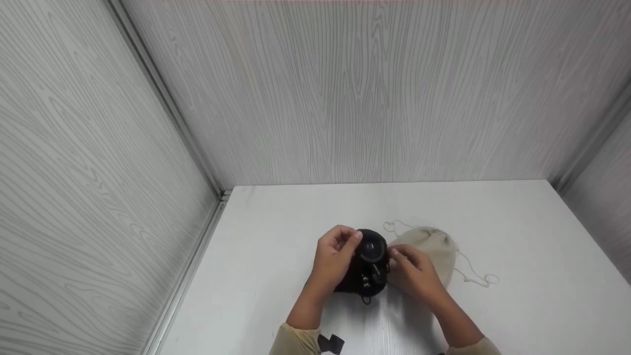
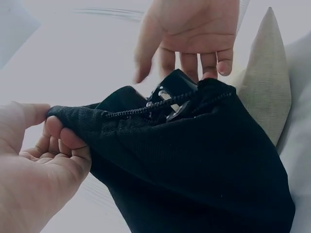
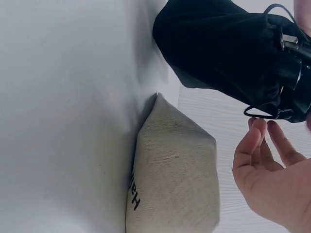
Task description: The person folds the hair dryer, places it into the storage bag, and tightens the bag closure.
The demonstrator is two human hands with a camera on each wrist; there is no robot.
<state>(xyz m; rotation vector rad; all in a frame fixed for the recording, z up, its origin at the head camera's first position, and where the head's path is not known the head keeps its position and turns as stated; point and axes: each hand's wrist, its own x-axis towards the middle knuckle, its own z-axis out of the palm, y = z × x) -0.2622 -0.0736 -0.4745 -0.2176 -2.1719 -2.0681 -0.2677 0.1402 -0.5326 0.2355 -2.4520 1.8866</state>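
A black drawstring bag (image 2: 194, 170) stands in front of me, its mouth gathered by a black cord (image 2: 146, 108). Inside the mouth sits a black object (image 1: 370, 249) with a round top and shiny metal parts; its lower portion is hidden in the cloth. My left hand (image 1: 331, 256) pinches the left side of the bag's rim between thumb and fingers. On the opposite side is my right hand (image 1: 419, 271), fingertips right at the rim, beside a small cord loop (image 3: 260, 114). In the left wrist view its fingers are loosely spread and thumb apart.
A beige cloth drawstring bag (image 1: 434, 246) lies behind my right hand, its thin strings (image 1: 480, 280) trailing onto the white table (image 1: 266, 222). Dark lettering (image 3: 134, 191) shows on its side. Wood-grain panels (image 1: 345, 98) enclose the back and both sides.
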